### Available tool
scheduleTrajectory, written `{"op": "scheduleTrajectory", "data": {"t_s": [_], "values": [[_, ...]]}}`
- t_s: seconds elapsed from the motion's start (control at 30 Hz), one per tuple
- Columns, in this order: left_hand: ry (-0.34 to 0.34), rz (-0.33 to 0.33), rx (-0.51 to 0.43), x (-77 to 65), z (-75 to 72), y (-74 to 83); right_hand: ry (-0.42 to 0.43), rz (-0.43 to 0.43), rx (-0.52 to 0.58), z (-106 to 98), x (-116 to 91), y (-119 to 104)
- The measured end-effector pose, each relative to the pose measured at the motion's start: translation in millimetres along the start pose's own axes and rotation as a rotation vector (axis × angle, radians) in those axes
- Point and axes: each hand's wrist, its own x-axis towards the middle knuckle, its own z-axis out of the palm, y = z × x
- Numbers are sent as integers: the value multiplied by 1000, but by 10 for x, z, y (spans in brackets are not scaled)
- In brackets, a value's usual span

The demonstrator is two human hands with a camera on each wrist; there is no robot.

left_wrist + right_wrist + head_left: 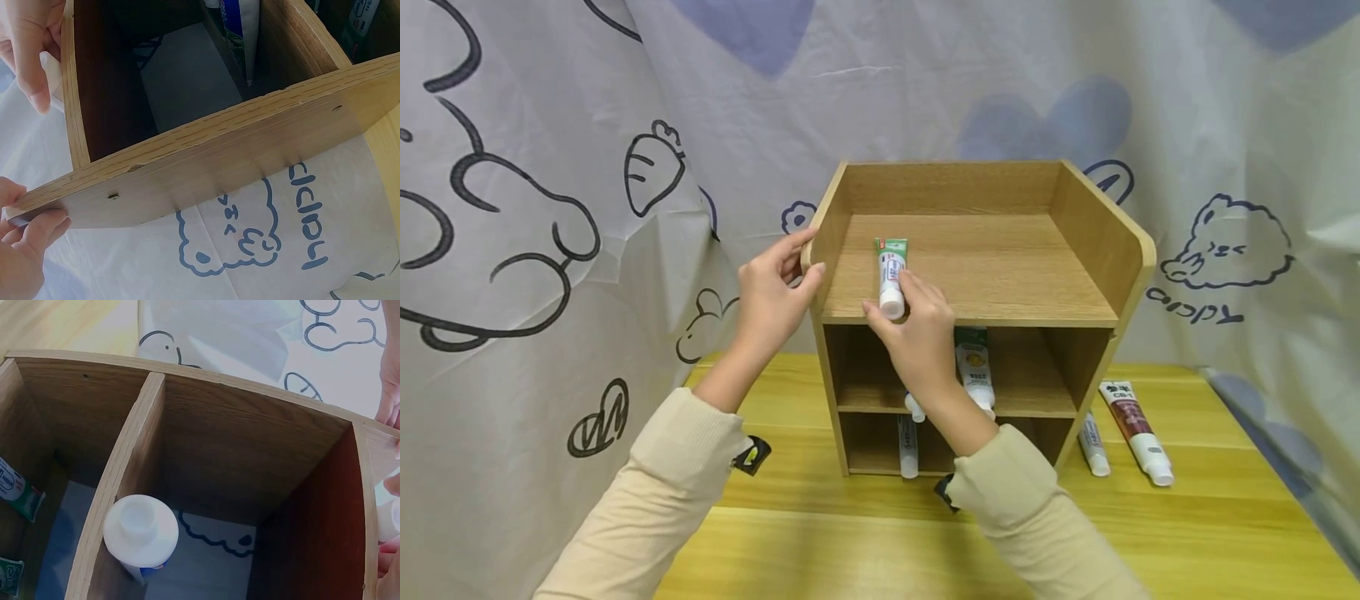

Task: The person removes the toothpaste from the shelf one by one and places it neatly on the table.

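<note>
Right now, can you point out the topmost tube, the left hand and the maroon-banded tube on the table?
Topmost tube (891,271): head view, middle of its printed body.
Left hand (772,287): head view, middle of the hand.
Maroon-banded tube (1134,423): head view, on the maroon band.

A small white-and-green tube (891,267) is at the top left of a brown wooden shelf (992,267). Its white cap (892,305) faces the front.
</note>
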Motion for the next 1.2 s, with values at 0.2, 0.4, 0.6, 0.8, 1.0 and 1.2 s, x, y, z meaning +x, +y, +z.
{"op": "scheduleTrajectory", "data": {"t_s": [0.2, 0.4, 0.6, 0.8, 1.0, 1.2], "values": [[-3, 0, -3, 3, -8, 10, -1, 25, -63, 36, 12, -35], [-3, -13, 2, 6, -5, 8, -6, 36, -114, 26, 14, -55], [-6, -22, -8, 4, 1, 4, -9, 34, -91, -5, 23, -24], [1, -8, -4, -2, -1, -6, -14, 45, -65, -48, 39, -18], [-4, -5, 4, 2, 6, 0, -6, 50, -27, -104, 58, 5], [4, 1, 16, -4, 4, -7, -20, 82, 19, -186, 56, 33]]}}
